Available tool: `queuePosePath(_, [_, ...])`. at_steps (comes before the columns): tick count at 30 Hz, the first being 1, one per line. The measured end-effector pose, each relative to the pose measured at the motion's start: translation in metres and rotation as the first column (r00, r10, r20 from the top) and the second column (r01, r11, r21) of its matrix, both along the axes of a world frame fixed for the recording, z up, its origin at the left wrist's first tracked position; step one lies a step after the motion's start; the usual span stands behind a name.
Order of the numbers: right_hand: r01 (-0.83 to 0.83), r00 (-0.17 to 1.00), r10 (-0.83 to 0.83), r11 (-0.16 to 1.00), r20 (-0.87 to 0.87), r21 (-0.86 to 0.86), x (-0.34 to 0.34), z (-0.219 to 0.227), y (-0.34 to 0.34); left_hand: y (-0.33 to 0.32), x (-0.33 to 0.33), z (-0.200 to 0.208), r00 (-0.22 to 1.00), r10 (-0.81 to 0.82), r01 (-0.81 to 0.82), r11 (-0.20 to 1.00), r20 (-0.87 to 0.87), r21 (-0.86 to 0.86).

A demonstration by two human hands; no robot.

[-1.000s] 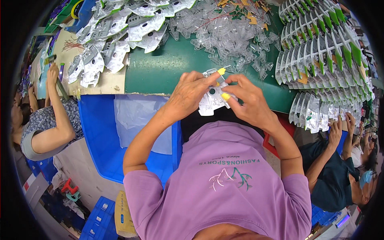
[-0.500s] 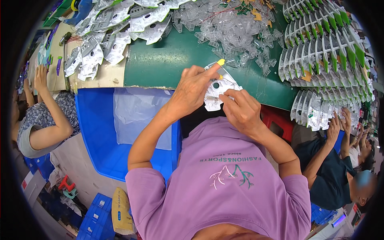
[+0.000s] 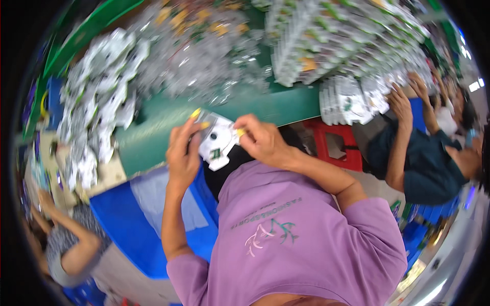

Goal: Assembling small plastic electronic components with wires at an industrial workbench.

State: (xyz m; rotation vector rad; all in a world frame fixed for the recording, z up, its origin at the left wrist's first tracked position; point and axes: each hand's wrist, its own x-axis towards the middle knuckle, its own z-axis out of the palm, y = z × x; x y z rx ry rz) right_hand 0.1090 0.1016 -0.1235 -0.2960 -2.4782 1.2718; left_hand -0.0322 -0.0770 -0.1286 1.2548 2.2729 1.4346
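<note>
Your left hand [image 3: 184, 153] and right hand [image 3: 263, 140] both pinch the white packet [image 3: 218, 145] between them — left edge and right edge — just above the green counter [image 3: 153, 135] rim.

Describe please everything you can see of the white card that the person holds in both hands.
The white card is a flat, thin piece with an irregular outline, a round dark-centred part near its middle and a small green mark lower down. A clear, shiny layer seems to cover its top. It is held tilted above the edge of the green table. The left hand grips its left side, the right hand its right side; yellow fingertips touch it. The picture is blurred, so finer details are unclear.
</note>
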Motion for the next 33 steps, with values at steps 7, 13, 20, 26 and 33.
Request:
queuePosePath(7, [0.422, 0.897, -0.414, 0.906, -0.155, 0.020, 0.113, 0.068, 0.067, 0.025, -0.009, 0.024, 0.996, 0.083, -0.081, 0.993, -0.019, 0.091])
queuePosePath(13, [0.714, 0.659, -0.735, 0.679, -0.163, -0.171, 0.186, 0.093, 0.152, 0.046, 0.010, 0.020, 0.996, -0.079, 0.080, 0.996, -0.048, 0.031])
queuePosePath(20, [0.760, 0.610, -0.785, 0.619, -0.110, -0.200, 0.236, 0.066, 0.229, 0.052, 0.012, 0.018, 0.994, -0.104, 0.103, 0.994, -0.036, -0.029])
queuePosePath(26, [0.722, 0.667, -0.740, 0.671, -0.088, -0.169, 0.229, 0.045, 0.247, 0.049, 0.015, 0.019, 0.997, -0.074, 0.073, 0.996, -0.007, -0.053])
queuePosePath(33, [0.899, 0.410, -0.877, 0.435, -0.249, -0.051, 0.257, 0.034, 0.244, 0.060, 0.015, 0.010, 0.994, -0.104, 0.102, 0.992, 0.019, 0.075])
